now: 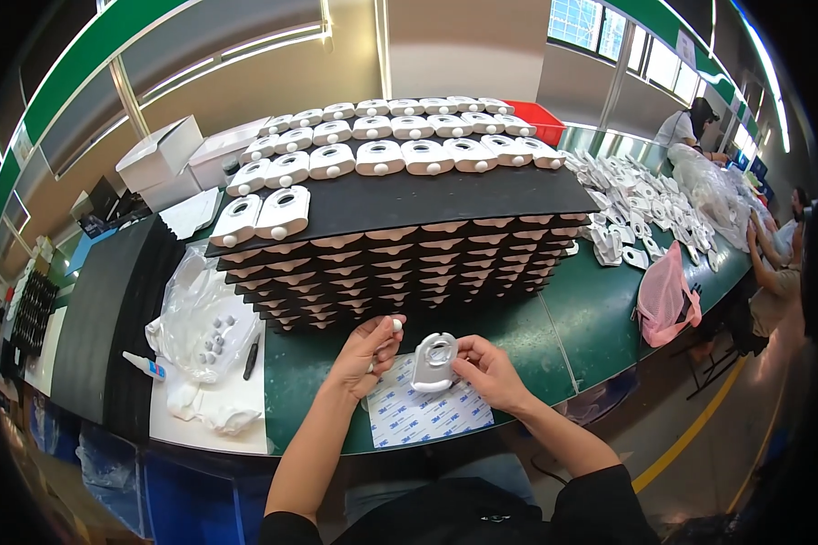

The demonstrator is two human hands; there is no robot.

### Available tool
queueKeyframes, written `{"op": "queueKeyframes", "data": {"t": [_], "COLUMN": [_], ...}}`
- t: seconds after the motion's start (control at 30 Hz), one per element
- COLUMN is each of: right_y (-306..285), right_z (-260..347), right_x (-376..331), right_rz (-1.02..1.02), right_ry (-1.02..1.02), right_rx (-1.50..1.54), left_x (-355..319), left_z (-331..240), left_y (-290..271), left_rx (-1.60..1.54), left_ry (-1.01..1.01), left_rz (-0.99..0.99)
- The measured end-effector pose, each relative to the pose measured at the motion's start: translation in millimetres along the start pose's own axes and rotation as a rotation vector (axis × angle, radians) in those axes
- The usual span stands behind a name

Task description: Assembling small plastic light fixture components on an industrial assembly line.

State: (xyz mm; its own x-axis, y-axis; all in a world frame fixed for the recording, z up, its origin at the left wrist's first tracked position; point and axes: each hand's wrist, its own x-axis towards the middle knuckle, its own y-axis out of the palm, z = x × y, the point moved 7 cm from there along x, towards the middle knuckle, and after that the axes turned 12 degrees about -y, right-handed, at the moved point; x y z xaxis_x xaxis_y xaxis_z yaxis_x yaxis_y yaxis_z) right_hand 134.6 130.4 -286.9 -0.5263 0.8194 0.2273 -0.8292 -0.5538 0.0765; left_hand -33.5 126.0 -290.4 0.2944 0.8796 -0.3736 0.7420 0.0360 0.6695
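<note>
My left hand (369, 356) pinches a small white round knob (397, 325) between thumb and fingertips. In my right hand (493, 374) is a white plastic housing (424, 372), held upright by its right side, with a round opening near its top. A little space separates the knob from the housing. Beneath both hands lies a white sheet with blue print (427, 418). Just beyond them rises a stack of black boards (409, 204) with layers of white housings between. On its top board, similar housings (283, 211) stand in rows, each with a small round knob at its front.
Left of me are a plastic bag (200, 300) with small grey-white pieces, a black pen (252, 360), a glue bottle (144, 366) and stacked black boards (109, 318). To the right lie loose white parts (641, 200) and a pink mesh bag (668, 298). Other people sit far right.
</note>
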Motion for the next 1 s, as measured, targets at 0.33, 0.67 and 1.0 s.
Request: {"op": "queueKeyframes", "data": {"t": [0.33, 0.67, 1.0], "right_y": [5, 2, 20], "right_z": [2, 4, 24], "right_x": [-3, -5, -7], "right_rz": [0.064, -0.005, 0.129], "right_ry": [-0.182, -0.207, -0.436], "right_rx": [-0.412, -0.375, -0.665], "left_x": [0, -1, 1], "left_z": [-1, -1, 0], "left_y": [0, 2, 1], "left_rx": [0.015, -0.003, 0.068], "left_ry": [0.012, 0.030, 0.019], "left_rz": [-0.019, -0.041, -0.046]}}
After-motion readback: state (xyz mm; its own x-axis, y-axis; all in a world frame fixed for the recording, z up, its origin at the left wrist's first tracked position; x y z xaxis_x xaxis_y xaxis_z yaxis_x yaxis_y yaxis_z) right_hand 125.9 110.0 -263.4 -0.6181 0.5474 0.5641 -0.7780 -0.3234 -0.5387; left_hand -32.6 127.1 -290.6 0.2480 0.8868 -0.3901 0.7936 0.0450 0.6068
